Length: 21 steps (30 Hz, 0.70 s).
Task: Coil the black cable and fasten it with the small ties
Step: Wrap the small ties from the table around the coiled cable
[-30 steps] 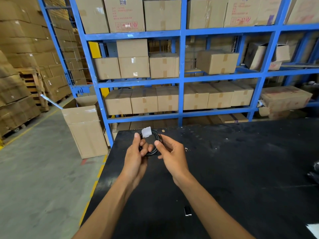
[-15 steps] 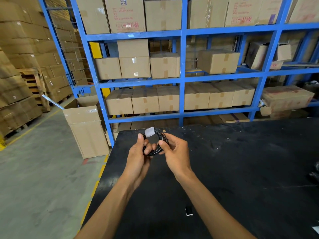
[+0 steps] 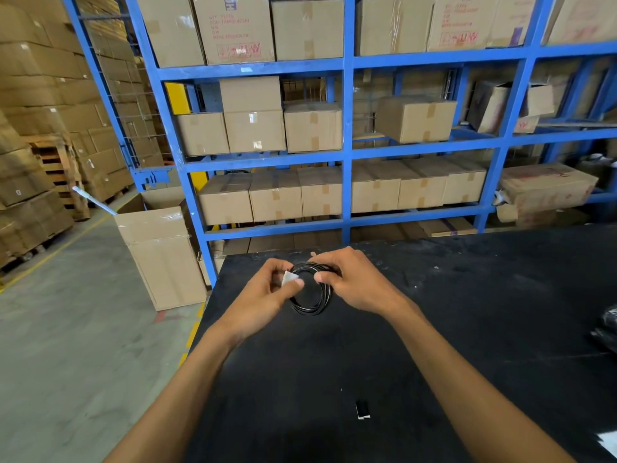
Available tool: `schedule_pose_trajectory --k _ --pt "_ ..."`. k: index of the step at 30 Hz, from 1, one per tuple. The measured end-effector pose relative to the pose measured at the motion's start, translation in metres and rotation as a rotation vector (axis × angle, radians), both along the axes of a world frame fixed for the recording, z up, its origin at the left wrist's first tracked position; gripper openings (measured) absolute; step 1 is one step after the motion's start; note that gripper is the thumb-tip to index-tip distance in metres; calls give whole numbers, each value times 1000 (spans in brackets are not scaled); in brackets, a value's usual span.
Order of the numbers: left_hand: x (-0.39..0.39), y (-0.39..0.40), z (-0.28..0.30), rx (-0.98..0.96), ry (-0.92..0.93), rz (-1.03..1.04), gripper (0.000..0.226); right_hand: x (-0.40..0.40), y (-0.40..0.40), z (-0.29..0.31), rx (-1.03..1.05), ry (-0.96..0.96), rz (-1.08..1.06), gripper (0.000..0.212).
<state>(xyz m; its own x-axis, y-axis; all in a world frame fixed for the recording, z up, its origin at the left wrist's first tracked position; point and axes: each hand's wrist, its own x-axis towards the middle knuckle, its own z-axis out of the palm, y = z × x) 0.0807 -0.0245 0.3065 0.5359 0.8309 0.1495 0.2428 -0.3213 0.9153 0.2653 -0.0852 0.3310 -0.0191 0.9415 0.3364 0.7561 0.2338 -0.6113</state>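
A black cable [image 3: 312, 304] is wound into a small round coil, held over the far left part of the black table [image 3: 434, 329]. My left hand [image 3: 267, 295] pinches the coil's left side, where a small white tag [image 3: 288, 278] sticks out between thumb and fingers. My right hand [image 3: 354, 282] grips the coil's upper right side with thumb and fingers closed on the strands. A small black piece with a white edge [image 3: 362, 409] lies on the table nearer to me; whether it is a tie I cannot tell.
Blue shelving [image 3: 347, 155] stacked with cardboard boxes stands just behind the table. An open cardboard box [image 3: 160, 255] stands on the concrete floor left of the table's corner. Black bagged material [image 3: 606, 329] lies at the table's right edge.
Both hands have lowered with the coil toward the table. The white tag has swung from the coil's top into my left fingers. My right hand has closed further on the coil.
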Motion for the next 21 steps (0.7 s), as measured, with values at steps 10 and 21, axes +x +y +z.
schedule_pose_trajectory --k 10,21 --pt "6 -2 4 572 321 35 10 0 11 -3 -84 -9 52 31" --pt "12 -1 -10 552 275 270 13 -25 12 -33 224 400 -151 22"
